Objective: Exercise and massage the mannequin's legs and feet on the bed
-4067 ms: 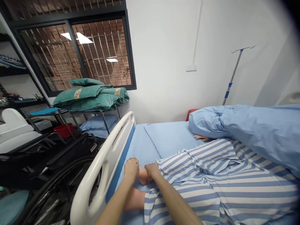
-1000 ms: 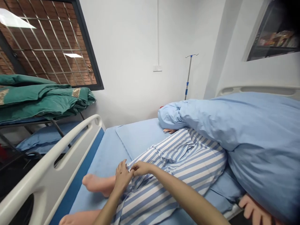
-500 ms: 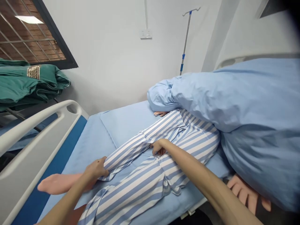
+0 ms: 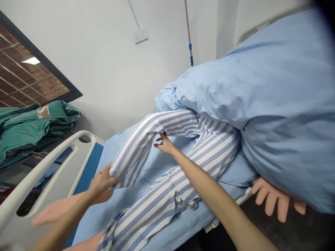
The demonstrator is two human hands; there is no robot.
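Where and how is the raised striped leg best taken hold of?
Probably under the bent knee, coming from below on the near side: the leg arches up, leaving a gap over the blue sheet where the right hand reaches. The left hand holds the cuff.

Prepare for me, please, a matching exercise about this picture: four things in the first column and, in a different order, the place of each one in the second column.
Things
1. Left hand
2. Right hand
3. Wall socket
4. Green cloth bundle

Places
A. Below the barred window
B. Under the bent knee
C. On the white wall
D. At the lower end of the striped trouser leg that is raised

Right pairs: 1-D, 2-B, 3-C, 4-A
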